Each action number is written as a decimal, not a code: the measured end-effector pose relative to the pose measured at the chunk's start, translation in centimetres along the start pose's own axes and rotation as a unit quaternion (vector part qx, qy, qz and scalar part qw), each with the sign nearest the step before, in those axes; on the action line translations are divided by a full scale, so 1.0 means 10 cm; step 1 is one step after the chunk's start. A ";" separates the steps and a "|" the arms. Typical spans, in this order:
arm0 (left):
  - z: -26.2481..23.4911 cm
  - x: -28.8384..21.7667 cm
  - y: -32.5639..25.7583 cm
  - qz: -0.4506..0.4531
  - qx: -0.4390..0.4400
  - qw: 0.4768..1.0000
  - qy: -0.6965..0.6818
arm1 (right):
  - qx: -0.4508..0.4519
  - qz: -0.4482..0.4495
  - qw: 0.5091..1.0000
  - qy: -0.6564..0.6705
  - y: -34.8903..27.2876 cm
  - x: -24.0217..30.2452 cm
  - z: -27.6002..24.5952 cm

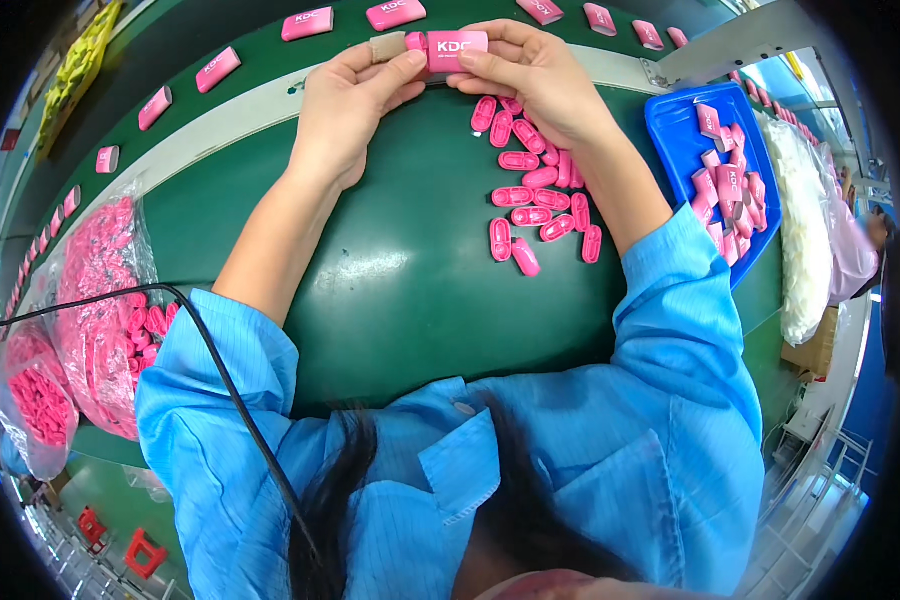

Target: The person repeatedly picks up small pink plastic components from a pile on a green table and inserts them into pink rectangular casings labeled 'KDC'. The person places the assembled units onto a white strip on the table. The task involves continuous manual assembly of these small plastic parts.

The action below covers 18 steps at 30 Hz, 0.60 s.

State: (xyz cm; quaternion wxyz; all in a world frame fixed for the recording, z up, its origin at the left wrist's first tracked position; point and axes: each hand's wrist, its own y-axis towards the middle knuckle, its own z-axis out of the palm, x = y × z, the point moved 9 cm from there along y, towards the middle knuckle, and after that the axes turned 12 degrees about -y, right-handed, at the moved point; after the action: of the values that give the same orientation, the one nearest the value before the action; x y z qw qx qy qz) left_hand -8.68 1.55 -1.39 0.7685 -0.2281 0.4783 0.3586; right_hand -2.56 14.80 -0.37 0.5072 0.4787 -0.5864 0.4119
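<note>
At the far edge of the green tabletop [400, 280], the left hand [345, 110] and right hand [535, 75] both pinch one pink rectangular plastic case [457, 47], its assembly apparently unfinished. About fourteen loose pink oval plastic caps [535, 205] lie just beside the right wrist. About a dozen like cases ride the green conveyor belt [260, 85] beyond, while a heap fills the blue plastic tray [670, 120] and two clear bags of pink parts [90, 300] wait at left, so much looks left.
</note>
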 end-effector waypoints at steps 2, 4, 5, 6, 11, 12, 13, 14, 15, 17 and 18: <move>0.01 -0.01 -0.02 0.002 -0.008 1.000 0.024 | -0.007 -0.002 1.000 0.001 -0.02 0.02 0.03; 0.01 -0.04 -0.03 0.009 -0.013 0.999 0.043 | -0.017 -0.012 1.000 -0.007 -0.02 0.01 0.02; 0.02 -0.05 -0.03 0.013 -0.013 0.999 0.051 | -0.022 -0.016 1.000 -0.011 -0.02 0.01 0.01; 0.02 -0.06 -0.03 0.016 -0.012 0.998 0.058 | -0.024 -0.029 0.999 -0.010 -0.02 0.02 0.01; 0.01 -0.18 -0.01 0.045 0.000 0.984 0.173 | -0.031 -0.076 0.995 -0.056 -0.05 0.11 -0.02; 0.02 -0.23 -0.01 0.069 0.007 0.975 0.212 | 0.000 -0.066 0.997 0.045 -0.07 0.11 0.04; 0.04 -0.25 -0.02 0.076 0.008 0.968 0.240 | 0.005 -0.064 0.998 0.025 -0.07 0.12 0.05; 0.05 -0.27 -0.04 0.083 0.008 0.960 0.268 | 0.011 -0.062 0.998 0.005 -0.07 0.13 0.04; 0.06 -0.28 -0.05 0.090 0.008 0.951 0.296 | 0.017 -0.060 0.998 -0.015 -0.06 0.13 0.05; 0.03 -0.21 -0.03 0.067 0.019 0.968 0.240 | 0.027 -0.037 0.999 -0.001 -0.05 0.07 0.05; 0.03 -0.21 -0.01 0.060 0.026 0.975 0.212 | 0.027 -0.027 0.999 -0.004 -0.04 0.07 0.04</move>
State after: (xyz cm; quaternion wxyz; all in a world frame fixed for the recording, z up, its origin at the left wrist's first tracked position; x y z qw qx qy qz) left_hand -9.00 0.97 0.59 0.6326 -0.2501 0.6520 0.3349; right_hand -2.27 14.27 0.23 0.5027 0.5095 -0.5643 0.4115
